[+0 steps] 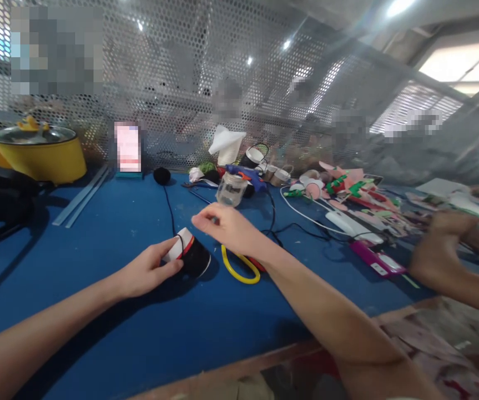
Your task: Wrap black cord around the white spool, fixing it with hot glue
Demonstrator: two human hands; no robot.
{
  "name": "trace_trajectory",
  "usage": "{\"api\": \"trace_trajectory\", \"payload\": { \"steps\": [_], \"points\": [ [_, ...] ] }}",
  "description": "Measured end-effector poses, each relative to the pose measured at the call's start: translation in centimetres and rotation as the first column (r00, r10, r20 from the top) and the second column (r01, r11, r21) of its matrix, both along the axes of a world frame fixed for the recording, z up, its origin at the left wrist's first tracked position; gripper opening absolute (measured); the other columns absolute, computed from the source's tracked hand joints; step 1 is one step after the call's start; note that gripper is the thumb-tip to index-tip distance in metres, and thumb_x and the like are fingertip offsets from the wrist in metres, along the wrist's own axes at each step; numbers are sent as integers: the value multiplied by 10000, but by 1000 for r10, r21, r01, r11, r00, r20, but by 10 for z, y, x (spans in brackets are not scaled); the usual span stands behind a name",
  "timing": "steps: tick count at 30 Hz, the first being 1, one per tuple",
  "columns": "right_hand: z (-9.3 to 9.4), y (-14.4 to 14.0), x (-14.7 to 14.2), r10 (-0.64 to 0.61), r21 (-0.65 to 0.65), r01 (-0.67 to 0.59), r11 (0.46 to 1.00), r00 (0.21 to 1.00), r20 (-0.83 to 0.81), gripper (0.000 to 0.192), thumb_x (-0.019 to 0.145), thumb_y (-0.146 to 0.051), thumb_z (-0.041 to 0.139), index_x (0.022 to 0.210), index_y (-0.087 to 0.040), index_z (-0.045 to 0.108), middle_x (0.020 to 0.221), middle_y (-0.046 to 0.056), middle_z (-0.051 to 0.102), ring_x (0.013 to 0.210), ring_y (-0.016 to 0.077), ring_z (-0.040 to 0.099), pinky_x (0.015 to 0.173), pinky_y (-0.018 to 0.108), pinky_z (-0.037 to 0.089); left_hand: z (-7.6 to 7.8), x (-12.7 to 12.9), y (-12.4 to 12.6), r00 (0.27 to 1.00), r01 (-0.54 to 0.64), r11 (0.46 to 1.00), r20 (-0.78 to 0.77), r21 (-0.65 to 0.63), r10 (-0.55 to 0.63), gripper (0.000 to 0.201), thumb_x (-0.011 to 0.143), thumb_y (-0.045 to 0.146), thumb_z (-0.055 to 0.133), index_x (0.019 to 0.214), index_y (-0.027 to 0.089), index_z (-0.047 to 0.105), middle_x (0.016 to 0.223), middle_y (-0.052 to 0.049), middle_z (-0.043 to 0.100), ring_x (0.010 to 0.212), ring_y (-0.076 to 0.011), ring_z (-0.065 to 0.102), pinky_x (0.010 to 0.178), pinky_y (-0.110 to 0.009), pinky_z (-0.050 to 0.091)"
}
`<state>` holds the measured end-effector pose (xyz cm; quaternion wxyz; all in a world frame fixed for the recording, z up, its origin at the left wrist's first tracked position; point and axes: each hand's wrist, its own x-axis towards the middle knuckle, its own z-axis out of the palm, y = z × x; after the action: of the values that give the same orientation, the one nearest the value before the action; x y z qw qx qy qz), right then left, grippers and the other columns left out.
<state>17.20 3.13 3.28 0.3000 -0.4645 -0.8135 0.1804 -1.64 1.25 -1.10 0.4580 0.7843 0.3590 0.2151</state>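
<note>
My left hand [151, 266] is closed round a paper cup [195, 256] lying tilted, its side mostly wrapped in black yarn with a white and red part still showing. From the cup a strand of black yarn [170, 208] runs back to a black yarn ball [161, 176] on the blue table. My right hand [222, 222] hovers just right of the cup, apart from it, fingers curled together; whatever they pinch, if anything, is too small to make out. Under my right wrist lies a yellow loop [241, 272], partly hidden by the arm, with something red beside it.
Behind my right hand stand a clear jar [231, 190] and a blue glue gun [247, 176]. Felt flower pieces [339, 186], cables and a purple device [376, 260] lie rightward, near another person's hand [441, 250]. A yellow pot [39, 155] and a phone [128, 147] stand at the back left.
</note>
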Motion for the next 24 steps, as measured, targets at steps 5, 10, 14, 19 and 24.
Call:
{"api": "trace_trajectory", "payload": {
  "steps": [5,10,14,19,24],
  "points": [
    [-3,18,-28,84,-200,-50,978,983,165,580,818,-592,208,585,-165,524,634,45,541,618,136,507,584,260,364,6,3,-6,988,22,974,-153,225,13,164,777,254,400,835,128,487,752,-21,539,664,-142,474,625,-258,406],
    [8,13,-34,51,-116,-19,993,959,277,589,776,-645,234,503,-167,445,604,54,524,589,140,486,533,259,322,5,4,-8,979,44,953,-205,300,19,186,787,243,390,879,124,501,785,-41,559,692,-158,500,638,-271,413],
    [7,6,-35,91,-145,-40,989,929,359,584,755,-635,306,422,-168,412,518,50,506,552,144,491,499,261,312,6,4,-8,988,51,960,-156,276,-8,219,787,224,392,951,125,497,838,-48,582,725,-158,522,678,-271,419],
    [-1,6,-30,137,-217,-132,967,991,6,214,714,-278,550,543,-150,537,851,60,628,729,133,569,642,246,404,7,4,-8,992,22,964,-128,265,12,194,782,240,412,890,121,521,790,-33,572,689,-147,507,663,-260,414],
    [-11,-2,-13,-40,-299,-118,947,880,-473,113,708,-250,572,684,-141,552,1012,89,595,838,123,577,778,279,429,1,4,-4,1000,-23,1000,1,11,23,259,783,295,419,935,108,511,773,-21,575,661,-139,506,626,-243,420]
  ]
}}
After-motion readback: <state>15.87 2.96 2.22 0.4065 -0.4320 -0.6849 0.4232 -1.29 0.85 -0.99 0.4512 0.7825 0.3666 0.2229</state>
